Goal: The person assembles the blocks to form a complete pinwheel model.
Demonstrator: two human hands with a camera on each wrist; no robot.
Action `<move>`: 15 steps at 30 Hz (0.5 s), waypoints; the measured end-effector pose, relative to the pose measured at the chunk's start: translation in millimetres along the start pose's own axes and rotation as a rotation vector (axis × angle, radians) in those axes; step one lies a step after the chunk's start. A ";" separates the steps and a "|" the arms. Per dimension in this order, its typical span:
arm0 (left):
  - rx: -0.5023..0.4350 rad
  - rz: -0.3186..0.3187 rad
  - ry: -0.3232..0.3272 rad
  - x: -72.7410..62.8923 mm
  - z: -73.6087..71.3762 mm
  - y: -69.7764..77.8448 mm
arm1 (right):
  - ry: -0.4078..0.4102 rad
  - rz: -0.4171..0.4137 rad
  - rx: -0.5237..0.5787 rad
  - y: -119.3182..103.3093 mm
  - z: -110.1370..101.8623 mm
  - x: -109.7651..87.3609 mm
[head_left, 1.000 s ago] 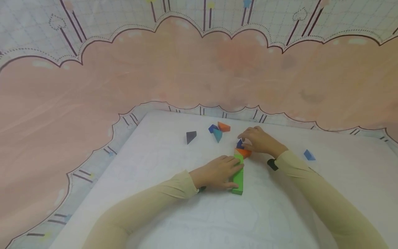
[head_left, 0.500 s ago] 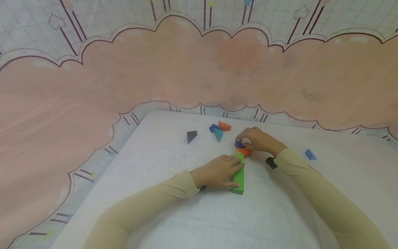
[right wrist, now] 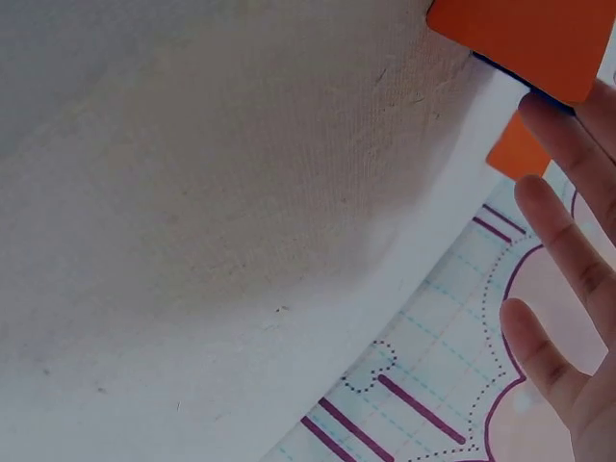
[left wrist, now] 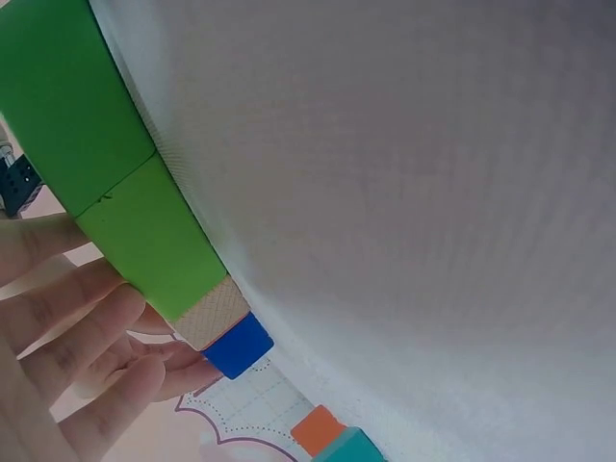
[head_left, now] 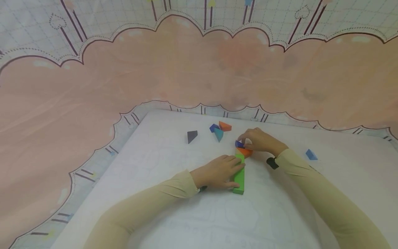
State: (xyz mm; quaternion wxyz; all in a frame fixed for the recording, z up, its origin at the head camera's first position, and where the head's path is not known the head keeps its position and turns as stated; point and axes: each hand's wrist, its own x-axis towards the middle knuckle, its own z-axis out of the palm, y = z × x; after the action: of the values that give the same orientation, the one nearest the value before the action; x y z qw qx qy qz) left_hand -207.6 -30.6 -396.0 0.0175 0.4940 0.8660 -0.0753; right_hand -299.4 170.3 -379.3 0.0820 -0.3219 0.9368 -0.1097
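Two green blocks [head_left: 238, 180] stand end to end in a row on the white tabletop. My left hand [head_left: 217, 172] rests across them, its fingers [left wrist: 96, 298] extended along their side in the left wrist view. At the row's far end come a bare-wood piece [left wrist: 214, 313] and a dark blue block [head_left: 239, 144]. An orange block [head_left: 245, 152] lies against the right side there. My right hand [head_left: 260, 141] pinches the blue block between thumb and index finger, its other fingers [right wrist: 558, 231] spread apart; the orange block hides most of the blue one in the right wrist view.
Beyond my hands lie a black piece [head_left: 192, 136], a dark blue piece [head_left: 214, 128], a teal piece [head_left: 218, 134] and another orange block [head_left: 225, 126]. A lighter blue prism [head_left: 311, 154] is off to the right. A patterned cloth [head_left: 186, 69] hangs behind the table.
My right hand has turned the dark blue block from a pointed stance to lying lower against the row's far end. The left hand stays in place on the green blocks.
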 end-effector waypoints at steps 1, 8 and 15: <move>0.002 -0.001 0.000 0.0 0.3 0.1 | 0.000 -0.003 0.002 0.5 0.4 0.0; 0.021 0.002 0.012 -0.7 -0.5 0.9 | 0.017 -0.034 0.011 0.0 -1.3 -0.8; 0.035 0.003 0.024 -2.4 -2.5 2.1 | 0.038 -0.071 0.007 3.1 -2.0 -3.0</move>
State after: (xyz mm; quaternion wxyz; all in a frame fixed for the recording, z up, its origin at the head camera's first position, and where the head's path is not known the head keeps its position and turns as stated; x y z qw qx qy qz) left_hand -204.5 -31.3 -393.5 -0.0013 0.4964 0.8640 -0.0848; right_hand -299.3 174.9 -377.9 0.0613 -0.3524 0.9259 -0.1218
